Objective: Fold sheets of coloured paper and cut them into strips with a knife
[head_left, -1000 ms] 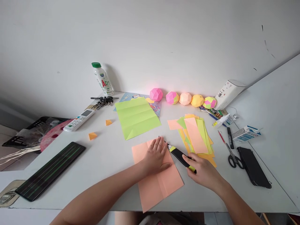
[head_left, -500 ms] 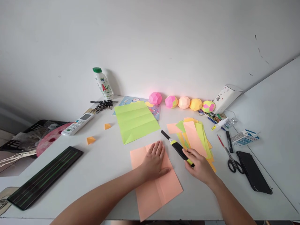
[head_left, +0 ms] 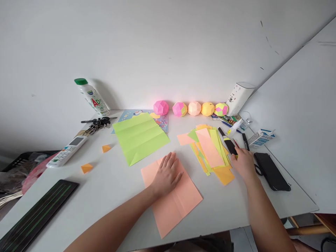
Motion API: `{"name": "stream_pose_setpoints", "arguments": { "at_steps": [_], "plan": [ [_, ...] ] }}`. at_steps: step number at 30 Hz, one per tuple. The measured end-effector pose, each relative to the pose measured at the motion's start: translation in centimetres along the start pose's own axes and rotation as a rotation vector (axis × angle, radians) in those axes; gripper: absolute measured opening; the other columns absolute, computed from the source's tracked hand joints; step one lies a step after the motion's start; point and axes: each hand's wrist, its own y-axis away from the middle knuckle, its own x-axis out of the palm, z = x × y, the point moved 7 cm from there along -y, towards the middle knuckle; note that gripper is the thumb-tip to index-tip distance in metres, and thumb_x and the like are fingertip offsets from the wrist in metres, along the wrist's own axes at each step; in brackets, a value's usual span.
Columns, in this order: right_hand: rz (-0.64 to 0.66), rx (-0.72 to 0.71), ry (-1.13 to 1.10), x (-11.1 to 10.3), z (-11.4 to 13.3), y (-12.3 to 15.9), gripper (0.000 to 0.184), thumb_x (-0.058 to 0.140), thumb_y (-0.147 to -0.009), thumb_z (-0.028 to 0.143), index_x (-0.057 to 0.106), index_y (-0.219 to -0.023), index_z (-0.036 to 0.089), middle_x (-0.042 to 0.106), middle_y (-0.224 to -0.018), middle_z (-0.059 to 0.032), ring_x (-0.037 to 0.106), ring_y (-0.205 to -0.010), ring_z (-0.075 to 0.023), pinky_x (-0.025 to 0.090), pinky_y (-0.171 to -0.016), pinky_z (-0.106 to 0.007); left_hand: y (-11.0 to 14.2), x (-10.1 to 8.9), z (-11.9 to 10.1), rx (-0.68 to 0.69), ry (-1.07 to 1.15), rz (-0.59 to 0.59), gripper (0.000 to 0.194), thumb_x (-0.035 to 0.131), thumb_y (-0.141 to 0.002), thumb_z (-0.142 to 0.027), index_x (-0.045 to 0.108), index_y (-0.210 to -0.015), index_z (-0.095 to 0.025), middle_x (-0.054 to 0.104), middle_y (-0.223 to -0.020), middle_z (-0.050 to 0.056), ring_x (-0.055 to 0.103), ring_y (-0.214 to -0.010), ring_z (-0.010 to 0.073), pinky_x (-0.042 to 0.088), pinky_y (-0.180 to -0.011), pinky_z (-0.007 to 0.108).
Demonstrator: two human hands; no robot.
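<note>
My left hand (head_left: 166, 177) lies flat, fingers stretched out, on a creased peach sheet of paper (head_left: 181, 206) near the table's front. At the right, my right hand (head_left: 244, 163) has its fingers closed around the rear end of a black and yellow utility knife (head_left: 229, 144). The knife points away from me, beside a pile of coloured paper strips (head_left: 210, 148). Scissors (head_left: 258, 170) are mostly hidden by my right hand. Beyond my left hand lies a creased lime-green sheet (head_left: 141, 136).
Several faceted paper balls (head_left: 194, 108) line the wall. A bottle (head_left: 96, 99), keys (head_left: 98, 123), a remote control (head_left: 67, 151) and a black striped board (head_left: 43, 213) are on the left. A black phone (head_left: 272, 171), a marker (head_left: 245, 141) and a small carton (head_left: 261, 137) stand or lie right.
My right hand has carried the utility knife rightward, from beside the peach sheet to the far side of the strip pile. My left hand stays on the sheet. The view has turned right.
</note>
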Motion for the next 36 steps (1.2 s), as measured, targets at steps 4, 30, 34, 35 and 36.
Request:
{"name": "stream_pose_setpoints", "arguments": {
  "at_steps": [4, 30, 34, 35, 36],
  "plan": [
    [0.049, -0.243, -0.109, 0.2, 7.1, 2.0, 0.034, 0.042, -0.092, 0.025, 0.059, -0.121, 0.017, 0.056, -0.122, -0.0167, 0.045, -0.124, -0.0294, 0.037, -0.104, -0.046, -0.2, -0.9, 1.4, -0.116, 0.236, -0.111, 0.043, 0.023, -0.1, -0.035, 0.043, -0.135, -0.02, 0.04, -0.146, 0.011, 0.029, -0.14, 0.0222, 0.038, -0.109, 0.046],
    [0.123, 0.33, -1.122, 0.8, 7.6, 2.5, 0.04, 0.038, -0.097, 0.047, 0.065, -0.111, 0.021, 0.07, -0.103, -0.0095, 0.066, -0.095, -0.0258, 0.057, -0.08, -0.041, -0.2, -0.4, 3.7, -0.23, 0.607, -0.242, 0.038, 0.031, -0.096, -0.023, 0.042, -0.132, -0.025, 0.035, -0.145, 0.011, 0.035, -0.136, 0.0245, 0.038, -0.108, 0.05],
    [-0.494, 0.154, -0.929, -4.5, 4.4, 1.7, 0.032, 0.047, -0.094, 0.039, 0.063, -0.113, 0.019, 0.066, -0.113, -0.0107, 0.062, -0.107, -0.0293, 0.051, -0.09, -0.051, -0.3, -0.5, 3.6, -0.226, 0.595, -0.242, 0.036, 0.03, -0.096, -0.024, 0.043, -0.13, -0.024, 0.037, -0.144, 0.011, 0.035, -0.136, 0.0248, 0.036, -0.109, 0.051],
    [-0.551, 0.043, -0.835, -5.3, 4.7, 1.7, 0.031, 0.052, -0.092, 0.036, 0.063, -0.115, 0.018, 0.065, -0.116, -0.0111, 0.06, -0.111, -0.0305, 0.049, -0.093, -0.053, -0.3, -0.5, 3.6, -0.226, 0.6, -0.241, 0.036, 0.03, -0.096, -0.024, 0.043, -0.13, -0.024, 0.037, -0.143, 0.011, 0.035, -0.136, 0.0247, 0.036, -0.109, 0.051],
    [-0.539, -0.08, -0.738, -5.6, 5.3, 1.5, 0.031, 0.056, -0.09, 0.032, 0.062, -0.117, 0.019, 0.064, -0.12, -0.0112, 0.057, -0.115, -0.0311, 0.047, -0.095, -0.054, -0.3, -0.5, 3.6, -0.228, 0.607, -0.239, 0.036, 0.03, -0.096, -0.025, 0.044, -0.13, -0.024, 0.037, -0.143, 0.011, 0.035, -0.136, 0.0247, 0.036, -0.109, 0.051]
  ]
}}
